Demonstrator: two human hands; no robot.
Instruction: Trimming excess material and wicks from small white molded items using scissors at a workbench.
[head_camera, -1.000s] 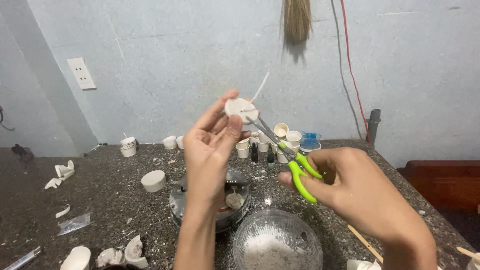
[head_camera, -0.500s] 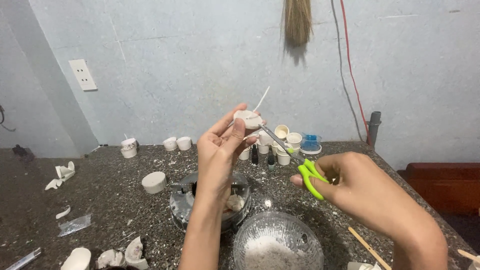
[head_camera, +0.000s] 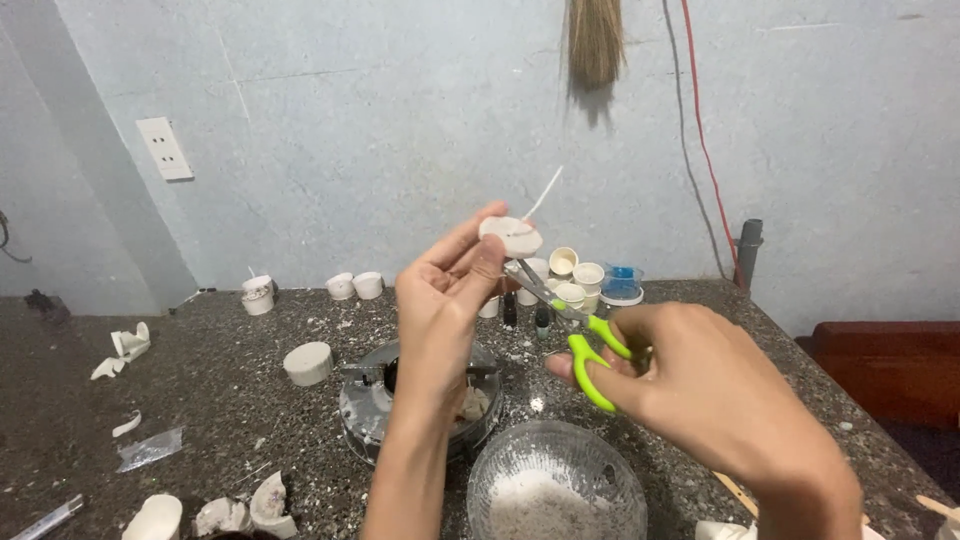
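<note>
The scissors (head_camera: 585, 350) have lime-green handles. The disc (head_camera: 511, 236) is white. The worktop (head_camera: 200, 400) is dark speckled stone, the wall (head_camera: 380, 120) pale blue, one cable (head_camera: 700, 130) red, the small tub (head_camera: 622, 277) blue.

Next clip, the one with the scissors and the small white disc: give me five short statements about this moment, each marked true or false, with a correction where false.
1. The left hand holds a small white disc with a thin wick. True.
2. The right hand holds scissors with red handles. False: the handles are bright green.
3. The scissor blades point up toward the disc. True.
4. The glass bowl near the front edge is filled with water. False: it holds a whitish, flaky material.
5. A broom lies flat on the table. False: it hangs on the wall.
</note>
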